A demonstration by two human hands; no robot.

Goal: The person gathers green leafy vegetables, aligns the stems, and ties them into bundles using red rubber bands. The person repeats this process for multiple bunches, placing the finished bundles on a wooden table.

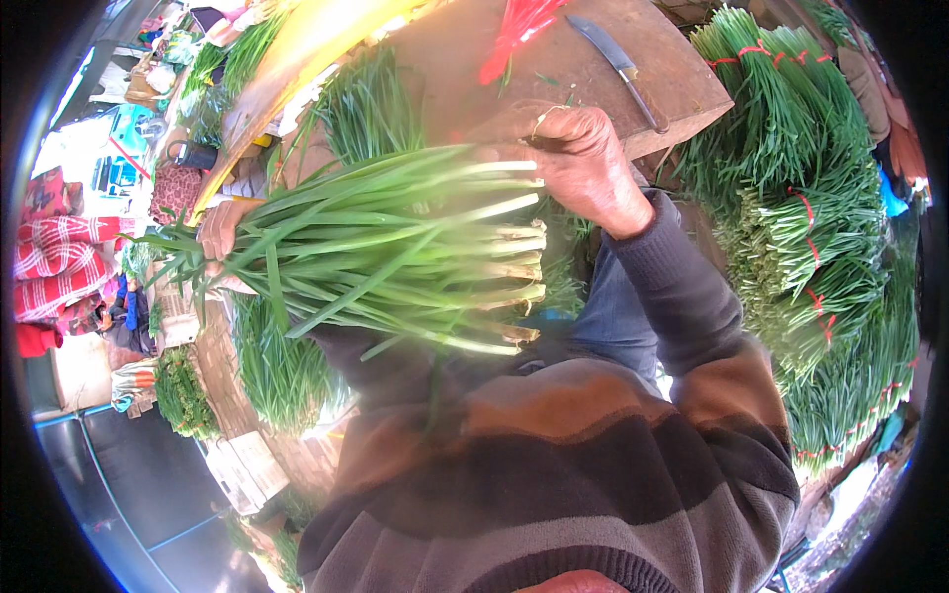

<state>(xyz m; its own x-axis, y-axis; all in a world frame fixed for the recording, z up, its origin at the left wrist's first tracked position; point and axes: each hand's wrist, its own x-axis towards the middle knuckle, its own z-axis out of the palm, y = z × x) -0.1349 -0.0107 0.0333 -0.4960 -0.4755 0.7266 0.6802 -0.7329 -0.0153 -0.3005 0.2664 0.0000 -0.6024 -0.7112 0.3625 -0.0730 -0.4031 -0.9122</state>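
A loose bunch of garlic chives stretches across the middle in front of my chest, its flat green leaves to the left and pale stem ends to the right. My left hand grips the leafy end. Beside the uppermost stem ends is my right hand, with its fingers bent. A thin pale strand shows by its thumb, but blur hides its fingertips and whether they hold a stem. Beyond that hand, a knife with a wooden handle lies on a brown board.
Chive bundles with red ties are piled at right. Red plastic strips lie on the board. More loose chives rest behind the bunch, and others beside my left sleeve. A dark mug and a checked red cloth are at left.
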